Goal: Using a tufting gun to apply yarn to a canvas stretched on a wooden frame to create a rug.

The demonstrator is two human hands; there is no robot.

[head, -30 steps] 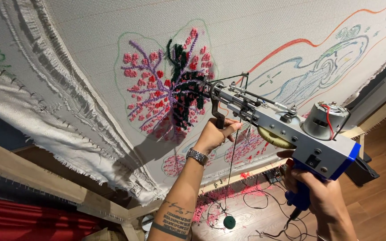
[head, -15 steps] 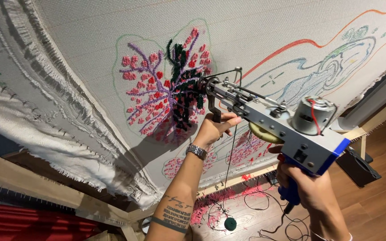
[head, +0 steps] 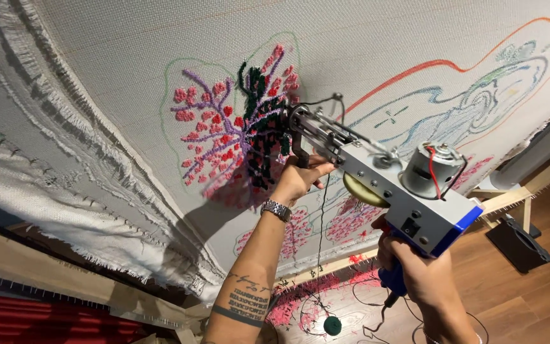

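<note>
A grey and blue tufting gun (head: 394,191) with a silver motor on top presses its tip into a stretched white cloth (head: 160,57). My left hand (head: 300,178), with a metal watch on the wrist, grips the gun's black front handle. My right hand (head: 415,271) holds the blue rear grip low at the right. At the gun's tip is a tufted patch of dark green, pink and purple yarn (head: 237,137), inside a green drawn outline. A thin dark yarn strand (head: 319,242) hangs down from the gun.
The cloth is pinned to a wooden frame (head: 46,267) with nail strips along its lower edge. Coloured line drawings (head: 479,102) cover the cloth's right side. Pink yarn scraps and a dark green yarn ball (head: 332,326) lie on the wooden floor. A black stand base (head: 520,242) sits at right.
The gun and both hands have shifted slightly left and up along the cloth, with the tip staying in the dark green tufted area.
</note>
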